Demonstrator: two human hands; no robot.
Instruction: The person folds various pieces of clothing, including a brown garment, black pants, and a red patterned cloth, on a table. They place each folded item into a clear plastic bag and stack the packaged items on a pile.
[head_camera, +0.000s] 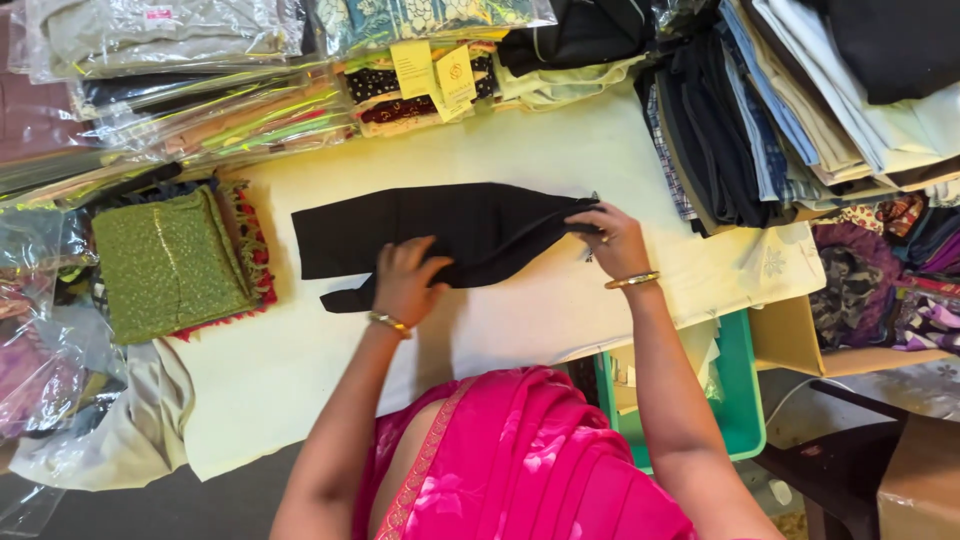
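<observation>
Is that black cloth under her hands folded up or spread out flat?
Partly folded: the black cloth lies as a long band, doubled under the left hand; the right hand pinches its end.

Reached forward with both arms, elbows bent, forearms bare, a bangle at each wrist. Pressed left hand palm down, fingers curled, on the near edge of the black cloth. Pinched that cloth's right end with right hand, fingers closed, wrist raised slightly above the cloth.
</observation>
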